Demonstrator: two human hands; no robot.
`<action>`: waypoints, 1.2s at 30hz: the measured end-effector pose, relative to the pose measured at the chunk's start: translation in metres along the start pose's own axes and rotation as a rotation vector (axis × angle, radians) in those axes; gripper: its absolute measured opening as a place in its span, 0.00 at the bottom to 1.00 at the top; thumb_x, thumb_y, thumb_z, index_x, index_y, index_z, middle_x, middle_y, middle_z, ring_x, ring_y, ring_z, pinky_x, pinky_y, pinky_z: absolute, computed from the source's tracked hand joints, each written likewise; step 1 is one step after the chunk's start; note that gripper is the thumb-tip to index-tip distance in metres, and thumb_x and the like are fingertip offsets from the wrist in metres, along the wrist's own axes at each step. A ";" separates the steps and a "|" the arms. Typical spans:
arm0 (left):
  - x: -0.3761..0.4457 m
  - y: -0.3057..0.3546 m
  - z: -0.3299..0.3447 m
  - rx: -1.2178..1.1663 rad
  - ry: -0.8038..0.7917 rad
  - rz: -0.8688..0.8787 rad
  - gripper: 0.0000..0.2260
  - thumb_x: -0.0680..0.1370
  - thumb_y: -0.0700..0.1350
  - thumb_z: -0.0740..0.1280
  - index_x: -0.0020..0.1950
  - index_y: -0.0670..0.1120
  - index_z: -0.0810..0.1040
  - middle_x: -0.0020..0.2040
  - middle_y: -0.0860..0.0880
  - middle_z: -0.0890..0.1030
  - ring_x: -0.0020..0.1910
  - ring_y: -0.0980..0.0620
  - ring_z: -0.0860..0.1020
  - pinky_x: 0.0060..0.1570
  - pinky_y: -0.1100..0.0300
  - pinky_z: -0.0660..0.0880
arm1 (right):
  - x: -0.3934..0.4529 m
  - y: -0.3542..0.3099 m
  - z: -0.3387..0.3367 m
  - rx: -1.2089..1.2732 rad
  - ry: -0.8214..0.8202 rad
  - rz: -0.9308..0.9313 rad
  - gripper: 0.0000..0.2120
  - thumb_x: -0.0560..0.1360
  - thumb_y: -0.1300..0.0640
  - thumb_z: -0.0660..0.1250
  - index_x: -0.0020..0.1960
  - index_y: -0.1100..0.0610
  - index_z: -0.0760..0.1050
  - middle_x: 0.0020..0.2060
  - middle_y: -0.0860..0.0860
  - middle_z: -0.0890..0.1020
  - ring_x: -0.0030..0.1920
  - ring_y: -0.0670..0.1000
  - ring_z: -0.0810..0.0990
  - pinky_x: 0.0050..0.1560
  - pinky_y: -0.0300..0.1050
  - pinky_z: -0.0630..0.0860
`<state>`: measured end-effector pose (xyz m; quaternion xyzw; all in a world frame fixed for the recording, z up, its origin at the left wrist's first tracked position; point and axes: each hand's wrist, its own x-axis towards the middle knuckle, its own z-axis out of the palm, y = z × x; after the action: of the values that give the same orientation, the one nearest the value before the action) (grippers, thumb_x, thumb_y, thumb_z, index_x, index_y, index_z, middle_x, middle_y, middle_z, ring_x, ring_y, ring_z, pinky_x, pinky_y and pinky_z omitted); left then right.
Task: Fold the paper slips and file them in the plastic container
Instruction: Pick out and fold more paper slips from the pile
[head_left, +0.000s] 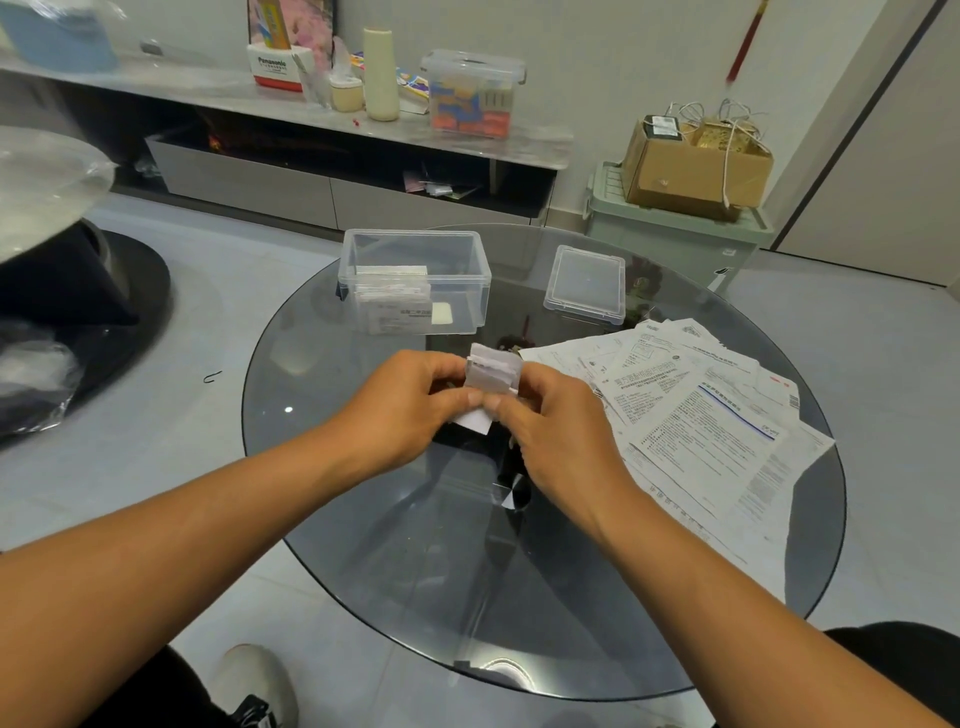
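Head view: a shoe (254, 686) sits nearest, at the bottom edge by the round glass table (395, 545). Above the table's middle, the left hand (400, 405) and right hand (550, 421) meet, both pinching one small folded slip (491, 376), fingers curled on its sides. Loose sheets (701, 415) fan out just right of the hands. Farther back stands the open container (415, 280) with folded slips inside, its lid (584, 285) lying apart to the right.
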<state>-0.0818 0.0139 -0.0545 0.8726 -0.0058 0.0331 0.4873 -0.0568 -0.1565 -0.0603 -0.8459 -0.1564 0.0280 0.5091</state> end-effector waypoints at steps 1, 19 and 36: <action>0.000 0.001 0.000 0.039 0.013 0.009 0.09 0.80 0.44 0.70 0.59 0.54 0.84 0.41 0.63 0.84 0.42 0.65 0.81 0.41 0.74 0.72 | 0.000 0.001 0.000 0.025 0.019 0.004 0.12 0.80 0.54 0.70 0.62 0.44 0.80 0.45 0.41 0.86 0.45 0.41 0.84 0.46 0.38 0.80; 0.027 0.013 -0.052 0.560 0.374 0.227 0.27 0.79 0.46 0.71 0.77 0.53 0.67 0.72 0.52 0.69 0.50 0.52 0.75 0.56 0.52 0.77 | 0.010 -0.005 -0.007 -0.060 0.113 -0.028 0.09 0.84 0.50 0.62 0.60 0.49 0.77 0.50 0.45 0.82 0.49 0.46 0.80 0.48 0.48 0.79; 0.016 0.031 -0.094 0.618 -0.182 0.061 0.08 0.77 0.49 0.74 0.53 0.60 0.82 0.48 0.62 0.81 0.41 0.62 0.76 0.39 0.70 0.67 | 0.016 -0.032 -0.039 0.047 0.279 -0.164 0.08 0.85 0.47 0.61 0.53 0.48 0.77 0.50 0.49 0.81 0.47 0.48 0.80 0.45 0.47 0.77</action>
<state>-0.0720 0.0785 0.0218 0.9780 -0.0655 -0.0303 0.1957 -0.0412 -0.1711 -0.0119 -0.8138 -0.1520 -0.1280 0.5461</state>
